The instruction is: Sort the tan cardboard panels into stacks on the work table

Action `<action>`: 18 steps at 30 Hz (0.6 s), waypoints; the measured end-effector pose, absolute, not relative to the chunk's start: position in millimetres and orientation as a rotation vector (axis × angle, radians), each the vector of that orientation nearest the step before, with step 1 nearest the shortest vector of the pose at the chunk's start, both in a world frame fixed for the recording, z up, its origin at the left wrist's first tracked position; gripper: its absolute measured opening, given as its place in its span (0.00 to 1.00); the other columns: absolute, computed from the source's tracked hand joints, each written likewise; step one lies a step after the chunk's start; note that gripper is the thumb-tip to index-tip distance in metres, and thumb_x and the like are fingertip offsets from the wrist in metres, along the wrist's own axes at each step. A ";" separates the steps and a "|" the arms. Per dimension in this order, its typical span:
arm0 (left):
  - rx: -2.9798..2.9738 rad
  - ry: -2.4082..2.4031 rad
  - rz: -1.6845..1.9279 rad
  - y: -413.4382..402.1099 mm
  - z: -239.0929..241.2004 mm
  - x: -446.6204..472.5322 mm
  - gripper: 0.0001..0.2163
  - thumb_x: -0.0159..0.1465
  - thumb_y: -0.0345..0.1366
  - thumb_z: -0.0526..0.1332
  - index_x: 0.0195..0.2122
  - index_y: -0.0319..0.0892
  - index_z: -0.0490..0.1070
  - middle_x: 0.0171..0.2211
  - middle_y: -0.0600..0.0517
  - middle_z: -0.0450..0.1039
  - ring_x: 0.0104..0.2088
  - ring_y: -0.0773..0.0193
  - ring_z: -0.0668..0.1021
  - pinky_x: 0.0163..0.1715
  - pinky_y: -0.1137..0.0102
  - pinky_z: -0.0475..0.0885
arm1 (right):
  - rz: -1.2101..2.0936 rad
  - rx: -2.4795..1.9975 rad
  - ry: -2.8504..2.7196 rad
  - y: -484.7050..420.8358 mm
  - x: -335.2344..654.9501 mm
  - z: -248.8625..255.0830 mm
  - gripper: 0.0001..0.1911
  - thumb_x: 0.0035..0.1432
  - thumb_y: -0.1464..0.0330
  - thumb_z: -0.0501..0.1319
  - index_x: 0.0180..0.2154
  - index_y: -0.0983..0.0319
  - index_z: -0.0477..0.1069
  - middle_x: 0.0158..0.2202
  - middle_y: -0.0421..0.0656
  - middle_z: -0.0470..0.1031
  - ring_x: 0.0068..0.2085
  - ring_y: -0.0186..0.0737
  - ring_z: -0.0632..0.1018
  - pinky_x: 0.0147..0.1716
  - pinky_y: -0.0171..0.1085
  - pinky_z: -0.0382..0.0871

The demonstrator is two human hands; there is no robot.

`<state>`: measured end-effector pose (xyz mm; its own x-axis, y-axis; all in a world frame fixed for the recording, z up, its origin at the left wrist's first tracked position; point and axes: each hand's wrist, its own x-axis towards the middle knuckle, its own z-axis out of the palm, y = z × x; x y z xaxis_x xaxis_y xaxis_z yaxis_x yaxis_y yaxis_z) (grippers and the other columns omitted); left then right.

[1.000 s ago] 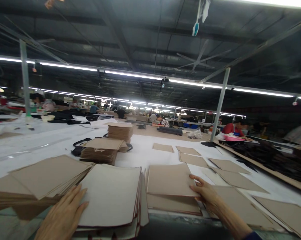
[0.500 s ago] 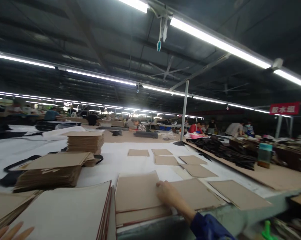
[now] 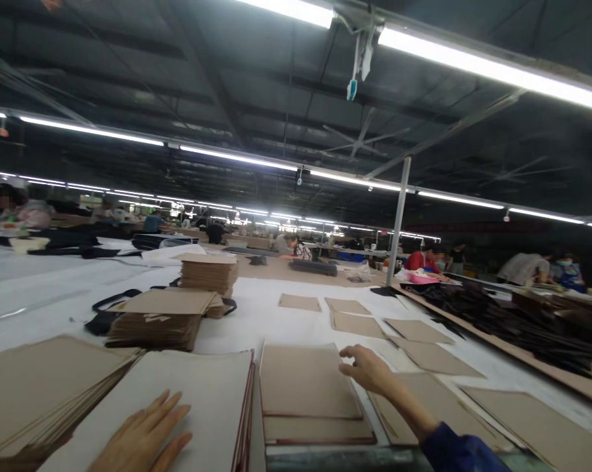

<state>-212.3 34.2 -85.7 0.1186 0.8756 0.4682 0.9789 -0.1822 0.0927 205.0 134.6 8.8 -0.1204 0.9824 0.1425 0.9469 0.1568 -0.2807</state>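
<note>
A: Head cam, quick: what's diff vs half a sec ago?
B: View's swung L, so things sit further R in frame. L hand [image 3: 145, 432] was just fingertips at the bottom corner; now most of it shows, laid on the white stack [image 3: 192, 373].
A: Grip?
B: L: fingers spread, palm down, nothing held. R hand [image 3: 369, 372] was on the beige panel [image 3: 305, 380]; now thumb & index are parted w/ nothing btwn, tips right by the panel's R edge. Can't tell if they touch it.
A: Where's the panel exactly?
B: Just R of the white stack, lying flat. A lower panel [image 3: 320, 431] sticks out from under its near side, dark red along the edge.
A: Other edges?
B: Table edge [image 3: 345, 458] runs just below the lower panel. Stack's R side shows red-rimmed layers, facing the panel.
A: Room to move?
B: Slim white strip btwn panel & the next panel [image 3: 428, 403] on the R. Past the far edge, open white tabletop [image 3: 256, 318] up to a small panel [image 3: 299, 302]. L side's tight: beige stack [image 3: 54, 380] is right against the white one; 2 piles [image 3: 153, 328] stand behind.
</note>
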 end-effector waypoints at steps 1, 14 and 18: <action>-2.146 -1.861 -0.637 31.7 -73.6 -202.7 0.20 0.59 0.50 0.53 0.48 0.50 0.72 0.53 0.50 0.69 0.55 0.52 0.69 0.54 0.56 0.67 | 0.188 -1.844 -2.163 137.9 207.5 9.8 0.20 0.53 0.65 0.57 0.47 0.64 0.72 0.48 0.50 0.74 0.44 0.45 0.75 0.42 0.38 0.66; -2.879 -1.656 -0.255 96.1 32.6 -139.7 0.31 0.61 0.52 0.49 0.63 0.44 0.49 0.64 0.44 0.49 0.64 0.50 0.51 0.60 0.47 0.47 | 0.279 -1.920 -2.146 230.9 213.3 52.6 0.08 0.46 0.69 0.63 0.31 0.64 0.77 0.26 0.45 0.79 0.29 0.42 0.78 0.31 0.38 0.68; -2.792 -1.794 -0.264 115.3 0.4 -134.3 0.29 0.62 0.57 0.42 0.60 0.50 0.55 0.62 0.45 0.56 0.61 0.49 0.59 0.59 0.45 0.51 | 0.328 -2.035 -2.038 286.6 223.2 51.9 0.07 0.53 0.67 0.62 0.31 0.66 0.74 0.19 0.38 0.72 0.22 0.35 0.74 0.26 0.36 0.69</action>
<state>-134.3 115.3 0.4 0.4119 0.9107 0.0318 0.8812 -0.4069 0.2407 223.2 286.6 51.9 0.0008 0.9999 0.0131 0.9454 0.0035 -0.3258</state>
